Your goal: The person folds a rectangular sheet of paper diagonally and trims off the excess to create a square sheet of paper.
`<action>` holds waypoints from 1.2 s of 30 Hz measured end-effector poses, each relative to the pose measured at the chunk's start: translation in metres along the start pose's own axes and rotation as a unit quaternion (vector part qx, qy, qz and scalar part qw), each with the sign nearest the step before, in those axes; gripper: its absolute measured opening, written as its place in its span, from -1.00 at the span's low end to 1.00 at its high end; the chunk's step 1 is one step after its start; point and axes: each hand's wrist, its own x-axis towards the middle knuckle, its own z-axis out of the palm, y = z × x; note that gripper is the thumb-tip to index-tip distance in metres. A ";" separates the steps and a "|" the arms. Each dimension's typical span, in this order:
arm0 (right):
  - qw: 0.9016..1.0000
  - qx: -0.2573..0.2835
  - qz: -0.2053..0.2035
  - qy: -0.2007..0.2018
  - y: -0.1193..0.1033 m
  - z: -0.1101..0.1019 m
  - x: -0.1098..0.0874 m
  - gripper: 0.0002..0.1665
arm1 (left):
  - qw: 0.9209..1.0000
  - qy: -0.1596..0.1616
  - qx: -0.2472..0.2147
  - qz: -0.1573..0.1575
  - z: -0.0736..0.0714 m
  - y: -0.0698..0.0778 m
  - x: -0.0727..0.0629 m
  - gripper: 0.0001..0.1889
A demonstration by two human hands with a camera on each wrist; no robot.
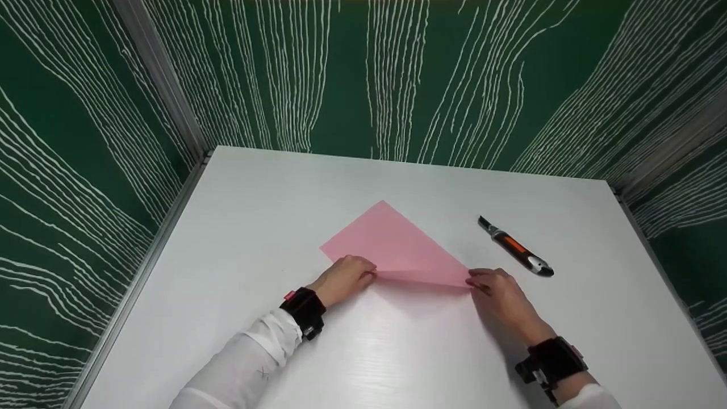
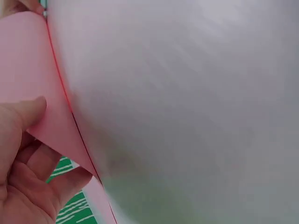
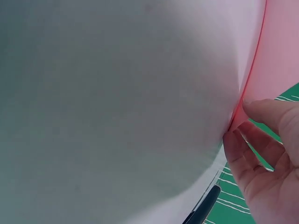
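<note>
A sheet of pink paper (image 1: 383,241) lies on the white table, one corner pointing to the back, its near edge bowed up off the surface. My left hand (image 1: 346,278) pinches that near edge toward its left end. In the left wrist view the thumb (image 2: 35,112) presses on the paper's face and the fingers sit behind it. At the right end of the same edge, my right hand (image 1: 502,298) pinches the corner of the sheet between thumb and fingertips. The right wrist view shows this pinch close up, with the red-lit paper edge (image 3: 254,60) running up from the fingertips.
A black utility knife (image 1: 517,247) with an orange strip rests on the table just beyond my right hand. Green walls with white streaks (image 1: 397,79) stand behind the table (image 1: 255,193) and at both sides. Each wrist wears a black camera band (image 1: 305,312).
</note>
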 end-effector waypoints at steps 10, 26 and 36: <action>0.998 -0.005 0.049 0.048 0.007 -0.002 -0.005 -0.90 | 0.997 0.008 -0.054 -0.063 -0.003 0.001 0.006 -0.64; 0.989 0.059 0.134 0.002 0.012 -0.012 -0.004 -0.86 | 0.985 0.069 -0.072 -0.142 0.001 -0.007 0.009 -0.67; 0.987 0.055 0.152 -0.009 0.010 -0.008 0.002 -0.79 | 0.982 0.061 -0.070 -0.164 0.002 -0.006 0.011 -0.76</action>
